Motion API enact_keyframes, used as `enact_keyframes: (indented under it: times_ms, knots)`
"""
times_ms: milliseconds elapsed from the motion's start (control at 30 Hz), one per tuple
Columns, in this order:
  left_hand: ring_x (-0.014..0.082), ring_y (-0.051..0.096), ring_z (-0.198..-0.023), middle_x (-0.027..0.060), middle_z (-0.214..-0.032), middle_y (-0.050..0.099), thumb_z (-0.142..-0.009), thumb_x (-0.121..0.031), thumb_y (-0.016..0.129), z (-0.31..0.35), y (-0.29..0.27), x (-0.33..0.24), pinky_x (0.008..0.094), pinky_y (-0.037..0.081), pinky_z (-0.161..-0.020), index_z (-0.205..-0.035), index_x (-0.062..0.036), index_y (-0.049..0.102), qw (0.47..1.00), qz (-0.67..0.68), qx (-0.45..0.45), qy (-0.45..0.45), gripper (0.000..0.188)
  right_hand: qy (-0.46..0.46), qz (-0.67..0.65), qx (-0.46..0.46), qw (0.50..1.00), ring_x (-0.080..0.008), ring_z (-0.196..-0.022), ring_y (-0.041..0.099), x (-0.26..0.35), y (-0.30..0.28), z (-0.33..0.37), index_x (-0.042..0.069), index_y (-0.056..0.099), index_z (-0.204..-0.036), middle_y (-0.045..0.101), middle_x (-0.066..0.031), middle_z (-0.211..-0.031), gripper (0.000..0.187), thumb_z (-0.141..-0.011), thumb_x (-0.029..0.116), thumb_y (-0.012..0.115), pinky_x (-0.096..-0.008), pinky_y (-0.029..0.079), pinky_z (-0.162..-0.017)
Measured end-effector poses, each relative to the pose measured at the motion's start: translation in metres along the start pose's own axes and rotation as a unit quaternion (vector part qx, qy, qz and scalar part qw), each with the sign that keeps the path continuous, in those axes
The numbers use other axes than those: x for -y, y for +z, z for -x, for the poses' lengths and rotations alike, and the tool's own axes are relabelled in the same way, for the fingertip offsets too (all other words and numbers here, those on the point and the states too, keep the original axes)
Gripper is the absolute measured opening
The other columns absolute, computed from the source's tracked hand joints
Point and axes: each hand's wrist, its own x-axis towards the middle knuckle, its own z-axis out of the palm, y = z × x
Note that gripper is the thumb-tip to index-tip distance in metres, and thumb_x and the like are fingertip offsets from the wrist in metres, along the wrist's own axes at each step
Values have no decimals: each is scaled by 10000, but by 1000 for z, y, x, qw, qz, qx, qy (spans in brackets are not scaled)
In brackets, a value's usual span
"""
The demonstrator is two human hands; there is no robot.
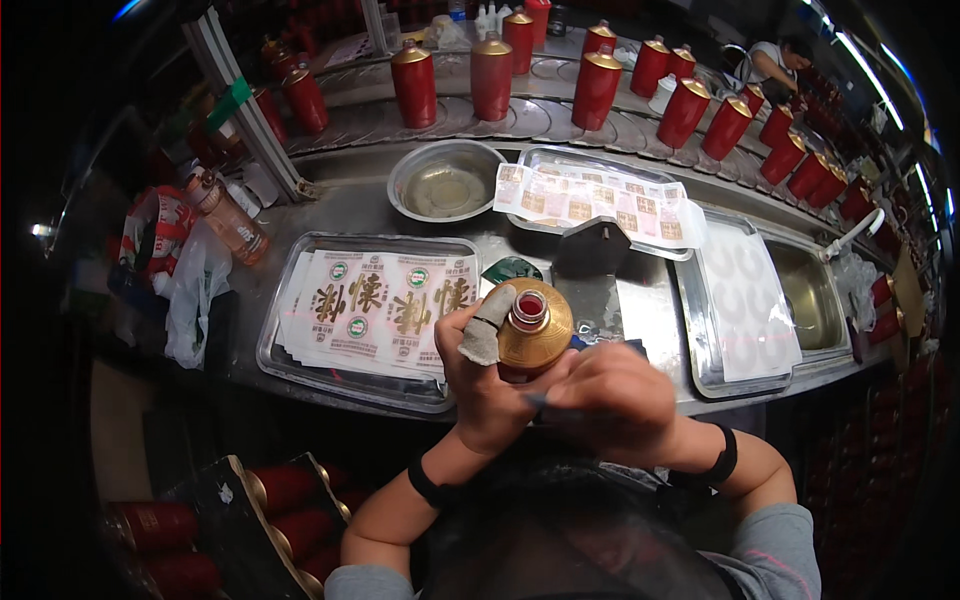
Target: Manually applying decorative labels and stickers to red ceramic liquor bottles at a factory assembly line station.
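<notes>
My left hand (480, 375) is wrapped round a bottle (548, 345) with a gold shoulder and an open, red-lined mouth, seen from above. A grey cloth cover sits on one finger of that hand, against the gold shoulder. Close by on the bottle's near right side, my right hand (625, 395) is curled and blurred by motion. A small dark tip shows at its fingers, too smeared to name. The bottle's lower body is hidden by both hands. Left of the hands lies a metal tray (268, 345) with printed label sheets (375, 310).
Behind stand a metal bowl (405, 200) of liquid and label sheets (600, 205) on another tray. A dark angled block (592, 248) is ahead. A tray with a pale sheet (750, 300) and a sink (808, 290) lie right. Red bottles (413, 90) line a conveyor; a person (770, 65) sits far right.
</notes>
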Motion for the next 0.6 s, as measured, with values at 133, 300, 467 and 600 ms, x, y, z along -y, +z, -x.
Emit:
enact_keyframes:
  times_ms: [133,300,467,600]
  knots:
    - [288,513,-1063,114,-1155,477,-604,-230,907,-9,-4,-4,393,445,-915,-1242,-73,566,999,-28,36,-10,741,23,71,-46,996,-267,-749,623,-21,-11,8,25,685,-925,656,-97,-837,262,-686,-38,773,-337,497,-706]
    - [289,551,-1061,108,-1165,506,-574,-268,919,-27,-30,3,397,475,-922,-1222,-64,581,990,-14,139,-25,759,278,-45,-55,958,-166,-778,645,-16,-15,-9,7,657,-943,666,-87,-829,199,-792,67,772,-292,508,-715]
    - [281,590,-1041,111,-1132,565,-544,-275,939,-44,-41,7,369,479,-929,-1202,-38,589,977,30,211,-6,782,260,-20,-53,964,-94,-777,614,-48,-23,-31,0,638,-941,652,-43,-817,220,-826,145,757,-252,493,-717]
    - [248,564,-1161,112,-1263,563,-551,-205,940,-56,-47,16,357,439,-1011,-1305,-31,537,939,130,311,-63,873,314,-76,-71,944,-93,-781,604,-61,-21,-41,6,649,-942,651,-23,-839,226,-815,152,764,-251,495,-734]
